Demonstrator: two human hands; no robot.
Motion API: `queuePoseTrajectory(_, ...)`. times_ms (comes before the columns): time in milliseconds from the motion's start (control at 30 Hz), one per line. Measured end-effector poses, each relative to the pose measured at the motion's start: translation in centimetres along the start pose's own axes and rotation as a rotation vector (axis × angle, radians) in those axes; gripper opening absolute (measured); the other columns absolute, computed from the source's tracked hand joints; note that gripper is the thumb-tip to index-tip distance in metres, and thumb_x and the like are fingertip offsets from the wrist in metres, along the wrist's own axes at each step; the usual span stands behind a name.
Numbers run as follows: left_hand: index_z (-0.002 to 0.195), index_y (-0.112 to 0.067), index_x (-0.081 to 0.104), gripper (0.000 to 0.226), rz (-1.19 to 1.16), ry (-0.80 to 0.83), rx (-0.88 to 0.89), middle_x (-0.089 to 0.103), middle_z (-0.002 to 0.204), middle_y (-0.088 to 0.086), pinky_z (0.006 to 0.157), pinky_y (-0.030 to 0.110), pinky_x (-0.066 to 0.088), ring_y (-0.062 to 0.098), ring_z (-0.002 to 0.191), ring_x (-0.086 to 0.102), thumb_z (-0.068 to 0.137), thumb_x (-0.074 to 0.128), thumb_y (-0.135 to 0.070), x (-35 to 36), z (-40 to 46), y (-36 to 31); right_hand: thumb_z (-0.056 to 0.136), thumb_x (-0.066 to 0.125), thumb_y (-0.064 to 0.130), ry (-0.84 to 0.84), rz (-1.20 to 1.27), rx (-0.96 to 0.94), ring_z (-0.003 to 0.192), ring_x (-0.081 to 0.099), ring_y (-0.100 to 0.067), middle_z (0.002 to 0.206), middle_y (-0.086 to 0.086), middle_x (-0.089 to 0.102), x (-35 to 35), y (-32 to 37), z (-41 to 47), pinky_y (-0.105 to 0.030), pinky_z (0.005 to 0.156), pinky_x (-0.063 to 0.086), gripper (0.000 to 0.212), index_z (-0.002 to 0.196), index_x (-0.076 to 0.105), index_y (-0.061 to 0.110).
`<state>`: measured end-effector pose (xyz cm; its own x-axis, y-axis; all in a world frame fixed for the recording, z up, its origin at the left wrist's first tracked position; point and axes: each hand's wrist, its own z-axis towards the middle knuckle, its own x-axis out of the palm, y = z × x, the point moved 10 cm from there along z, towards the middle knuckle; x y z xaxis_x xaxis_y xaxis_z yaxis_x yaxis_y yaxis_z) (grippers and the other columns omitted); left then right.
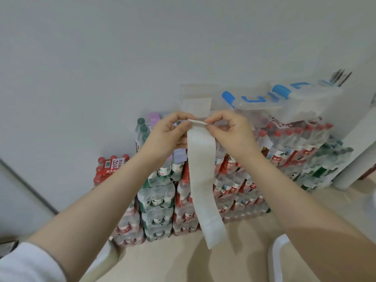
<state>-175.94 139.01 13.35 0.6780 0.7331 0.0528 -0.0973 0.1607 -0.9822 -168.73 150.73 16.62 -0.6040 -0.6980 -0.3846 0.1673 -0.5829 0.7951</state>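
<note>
Storeroom corner, shrink-wrapped bottled-water packs (234,180) stacked high (red and green caps), plastic bins (284,106) on top

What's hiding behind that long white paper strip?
Stacked shrink-wrapped packs of red- and green-labelled water bottles stand behind the long white paper strip; those right behind it are covered.

floor (179,263): beige, plain | packs (240,192): shrink-wrapped water bottles sitting right on it, stacked a few high against the wall | green packs (156,216): same pile, left part, touching the red ones | post (350,169): white, stands on the floor at right, just beside the pile
</note>
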Motion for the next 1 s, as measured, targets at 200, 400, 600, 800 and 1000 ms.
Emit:
queuePoseTrajectory(200, 0.078, -0.014, 0.060, 0.012, 0.088, -0.103, 0.001, 0.064, 0.051, -0.006, 0.050, 0.020, 0.051, 0.006, 0.048, 0.061, 0.089, 0.057, -0.013, -0.2, -0.5, 0.6, 0.076, 0.062, -0.006, -0.047, -0.206, -0.333, 0.070, 0.058, -0.017, 0.079, -0.013, 0.064, 0.2, 1.8, -1.4, -0.021, 0.058, 0.050, 0.011, 0.079, 0.070, 0.001)
queuePoseTrajectory(400, 0.077, -0.019, 0.059, 0.015, 0.237, -0.082, 0.019, 0.066, 0.069, 0.015, 0.069, 0.038, 0.056, 0.023, 0.060, 0.062, 0.089, 0.057, -0.010, -0.5, -0.5, 0.4, 0.078, 0.069, 0.000, 0.036, 0.108, 0.013, 0.074, 0.063, -0.002, 0.087, -0.001, 0.065, 0.5, -1.1, -1.4, -0.016, 0.071, 0.053, 0.014, 0.086, 0.070, 0.011)
queuePoseTrajectory(600, 0.091, -0.033, 0.049, 0.011, 0.571, -0.100, 0.165, 0.061, 0.059, 0.015, 0.070, 0.039, 0.049, 0.030, 0.068, 0.060, 0.090, 0.054, -0.023, -0.3, -1.0, -1.1, 0.081, 0.066, 0.005, 0.069, 0.302, 0.369, 0.070, 0.066, -0.008, 0.081, -0.002, 0.068, 1.8, -3.9, -1.8, -0.018, 0.067, 0.056, 0.014, 0.095, 0.067, 0.009)
queuePoseTrajectory(800, 0.086, -0.027, 0.052, 0.010, 0.545, -0.074, 0.088, 0.067, 0.072, -0.001, 0.070, 0.036, 0.053, 0.014, 0.067, 0.063, 0.092, 0.052, -0.019, -0.4, -1.1, 0.4, 0.088, 0.059, 0.008, 0.163, 0.138, 0.338, 0.066, 0.065, -0.014, 0.079, -0.007, 0.066, 2.4, -3.5, -2.1, -0.024, 0.059, 0.058, 0.007, 0.083, 0.061, 0.013)
queuePoseTrajectory(1000, 0.080, -0.022, 0.058, 0.018, 0.287, -0.005, 0.010, 0.063, 0.068, 0.008, 0.074, 0.038, 0.050, 0.016, 0.063, 0.057, 0.089, 0.056, -0.007, 0.1, -1.7, 1.8, 0.087, 0.059, 0.007, 0.213, 0.301, 0.412, 0.057, 0.062, -0.016, 0.072, -0.009, 0.066, 2.7, -4.3, -3.5, -0.027, 0.052, 0.057, 0.010, 0.081, 0.060, 0.015)
